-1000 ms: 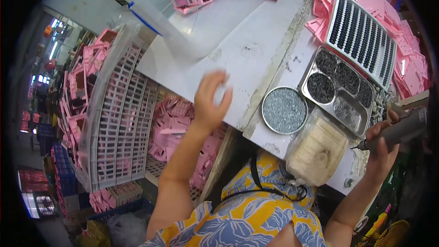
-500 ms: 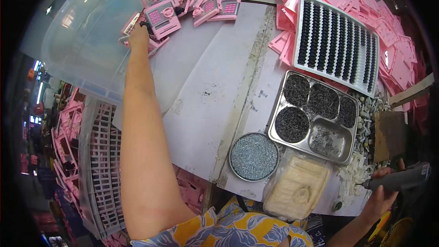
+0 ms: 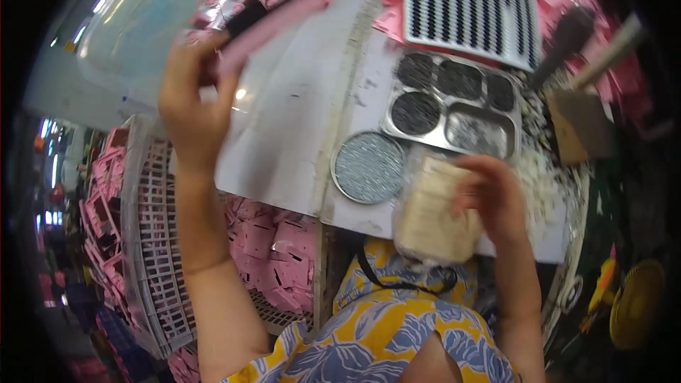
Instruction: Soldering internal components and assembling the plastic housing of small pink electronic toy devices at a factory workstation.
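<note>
Standing well left of the dish (image 3: 335,181), a crate (image 3: 157,220) is crammed with pink parts (image 3: 106,170). The left hand (image 3: 191,99) is raised left of the dish and beyond it, thumb and fingers pinching the near end of a pink panel (image 3: 277,28). Those fingers cover that end, and the panel hides some of the pile (image 3: 216,8) behind it. Left of the dish and nearer the body, more pink pieces (image 3: 284,255) lie below the edge of the table (image 3: 291,120). Right beside the dish, a wrapped block (image 3: 433,209) is partly hidden by the right hand (image 3: 496,195), whose fingers are bent and loosely apart, with nothing seen between them. The tray (image 3: 448,103) sits beyond the dish to the right, with the rack (image 3: 406,14) farther past it. Far right of the dish are white bits (image 3: 539,177), a brown block (image 3: 578,128) and a blurred dark tool (image 3: 564,46).

The crate is grey plastic latticework; the panel, flat and pink, carries a black strip. Fine silvery pins fill the round, shallow dish. Crinkled clear film covers the cream block. The tray is shiny metal with rounded compartments, mostly full of dark grains; the rack is white, lined with black rows.
</note>
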Demonstrator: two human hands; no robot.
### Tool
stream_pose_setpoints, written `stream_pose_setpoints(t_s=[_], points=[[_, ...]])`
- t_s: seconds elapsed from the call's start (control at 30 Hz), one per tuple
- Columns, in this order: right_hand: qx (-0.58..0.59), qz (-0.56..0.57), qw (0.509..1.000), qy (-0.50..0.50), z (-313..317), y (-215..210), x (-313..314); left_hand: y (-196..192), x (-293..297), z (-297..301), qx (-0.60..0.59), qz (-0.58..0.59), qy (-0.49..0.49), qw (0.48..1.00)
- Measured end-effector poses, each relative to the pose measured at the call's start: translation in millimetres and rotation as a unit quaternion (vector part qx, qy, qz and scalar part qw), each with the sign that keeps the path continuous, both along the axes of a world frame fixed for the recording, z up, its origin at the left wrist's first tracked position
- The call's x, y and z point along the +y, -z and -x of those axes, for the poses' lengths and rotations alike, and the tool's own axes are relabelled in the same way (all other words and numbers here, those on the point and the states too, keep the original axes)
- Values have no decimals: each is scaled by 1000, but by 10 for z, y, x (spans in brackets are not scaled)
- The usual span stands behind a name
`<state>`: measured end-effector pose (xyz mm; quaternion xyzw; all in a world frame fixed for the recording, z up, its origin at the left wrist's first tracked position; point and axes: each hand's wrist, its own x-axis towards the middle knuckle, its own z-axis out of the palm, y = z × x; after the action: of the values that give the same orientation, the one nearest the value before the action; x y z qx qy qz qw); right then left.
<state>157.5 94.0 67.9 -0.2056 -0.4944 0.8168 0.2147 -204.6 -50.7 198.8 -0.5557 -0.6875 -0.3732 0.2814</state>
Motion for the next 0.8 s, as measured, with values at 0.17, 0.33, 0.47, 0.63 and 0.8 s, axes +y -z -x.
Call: stream_pose_setpoints(t_s=[0.17,0.33,0.47,0.63,0.8], points=[[284,415,862,-65,311,455,-331,1153,-433,-1343,-22,25,255,966],[283,336,893,-94,-64,421,-402,1863,-314,-1727,-157,-15,360,919],[233,355,901,-90,-338,374,-285,1900,-188,-1601,-178,35,381,907],[159,183,969,-43,-585,485,-135,1698,366,-1458,-135,119,391,903],[86,131,986,48,-693,558,-154,1789,969,-1592,-228,196,384,873]])
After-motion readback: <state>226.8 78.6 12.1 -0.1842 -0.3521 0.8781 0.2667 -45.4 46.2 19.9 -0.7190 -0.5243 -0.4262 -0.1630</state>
